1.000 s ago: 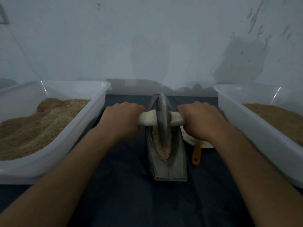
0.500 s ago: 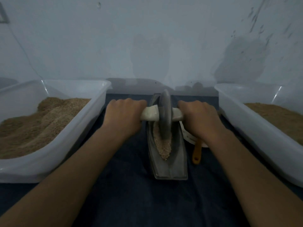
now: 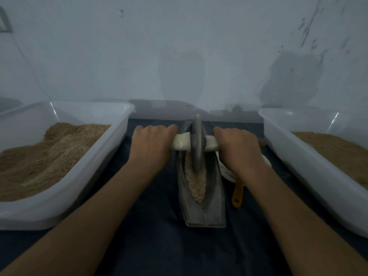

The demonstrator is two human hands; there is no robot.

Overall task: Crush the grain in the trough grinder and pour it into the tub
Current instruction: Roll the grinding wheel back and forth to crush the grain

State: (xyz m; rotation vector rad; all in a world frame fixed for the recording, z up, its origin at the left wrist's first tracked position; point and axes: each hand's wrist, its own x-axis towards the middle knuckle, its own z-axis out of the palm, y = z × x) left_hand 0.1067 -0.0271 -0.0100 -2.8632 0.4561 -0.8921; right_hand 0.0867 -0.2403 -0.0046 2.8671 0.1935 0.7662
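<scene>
Where the dark blue cloth (image 3: 155, 246) covers the table, two translucent white tubs flank the work: the left tub (image 3: 83, 176) holds heaped tan meal, the right tub (image 3: 310, 166) a flatter brown layer, and both stand close beside the forearms. Just right of the grinder lies a white dish (image 3: 227, 172) with an orange handle (image 3: 237, 196) pointing near, mostly hidden under the right wrist. A pale, stained wall (image 3: 179, 56) rises at the far edge. The trough grinder (image 3: 209, 208) sits in the middle between the tubs, a narrow grey boat-shaped trough running near to far, with a strip of pale crushed grain (image 3: 196, 184) along its groove. A grey wheel (image 3: 197, 144) stands upright in the far half of the groove, on the grain, with a cream axle (image 3: 182, 143) through its centre. The left hand (image 3: 151, 144) has its fingers curled down tight over the left end of the axle; the right hand (image 3: 237, 148) grips the right end likewise, knuckles up, both close against the wheel.
</scene>
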